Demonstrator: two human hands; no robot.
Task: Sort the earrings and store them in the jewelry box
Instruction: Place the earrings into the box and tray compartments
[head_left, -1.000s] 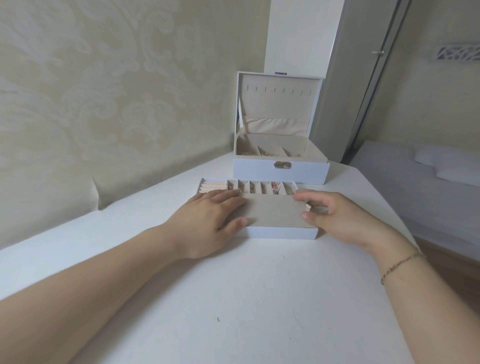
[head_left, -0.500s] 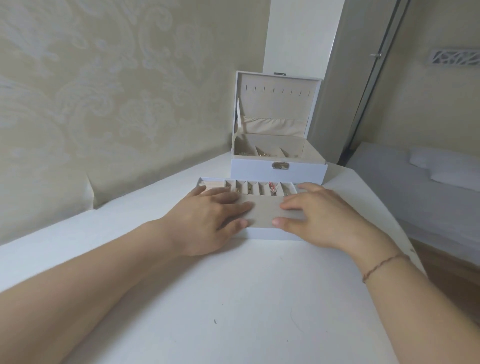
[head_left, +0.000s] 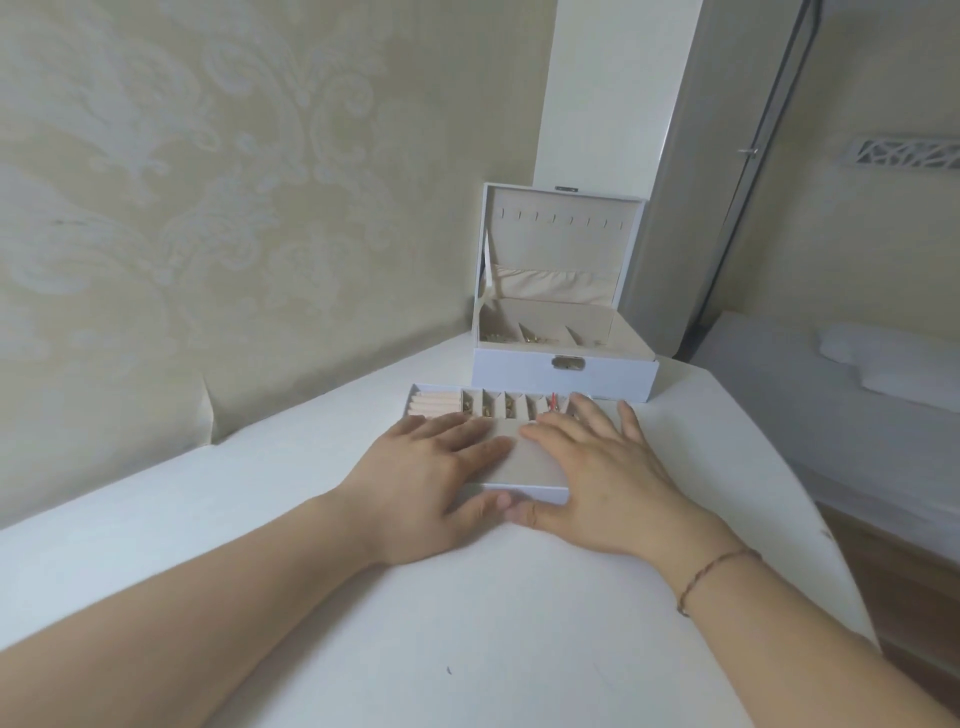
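Earrings (head_left: 488, 409), small and gold, sit in the narrow slots along the far edge of a flat tray (head_left: 524, 465), just beyond the fingertips of both hands; one slot near the right hand holds something red. Pink ring rolls (head_left: 435, 405) fill the tray's far left end, past the left hand. The left hand (head_left: 431, 483) lies flat on the left part of the tray, fingers straight and spread over its grey lining, thumb along the near front edge. The right hand (head_left: 597, 475) lies flat on the right part the same way, fingers stretched toward the slots, thumb on the near edge and almost meeting the left thumb. Neither hand grips or pinches anything. A thin bracelet (head_left: 711, 574) circles the right wrist. Beyond both hands and just behind the tray stands the box (head_left: 563, 370), white, its lid upright, with a metal clasp at the front; more gold pieces lie in its compartments. Tray and box rest on the white desk (head_left: 467, 623). To the right of the right hand, past the desk edge, is a bed (head_left: 831, 395) with a pillow
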